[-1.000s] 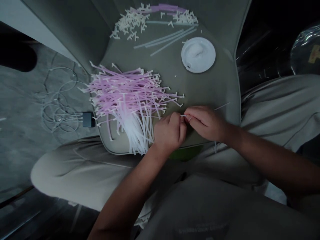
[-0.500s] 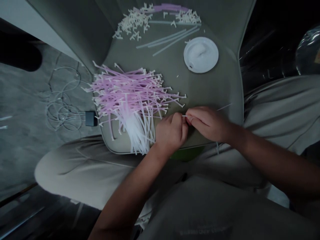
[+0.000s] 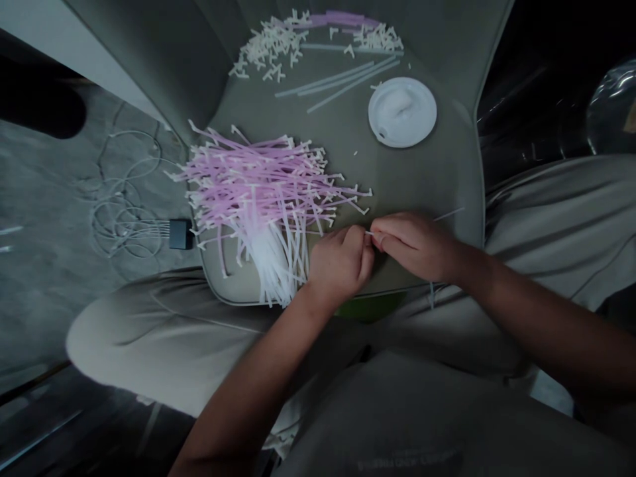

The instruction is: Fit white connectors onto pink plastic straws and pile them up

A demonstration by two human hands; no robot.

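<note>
My left hand is closed, its fingertips pinching a small white plastic piece that bridges the gap to my right hand. Most of that piece is hidden by fingers. My right hand is closed too, gripping a thin pale purple tube whose free end sticks out to the right. Just left of my hands lies a heap of purple tubes with white end connectors. A bundle of white tubes spreads below the heap, close to my left wrist.
Everything lies on a grey-green chair seat. At the back are loose white connectors, purple tubes and several pale tubes. A round white lid holds white material. A dark box with wires is on the floor.
The whole view has shifted slightly. Both hands keep the same grip and position against each other, and nothing was taken or let go.
</note>
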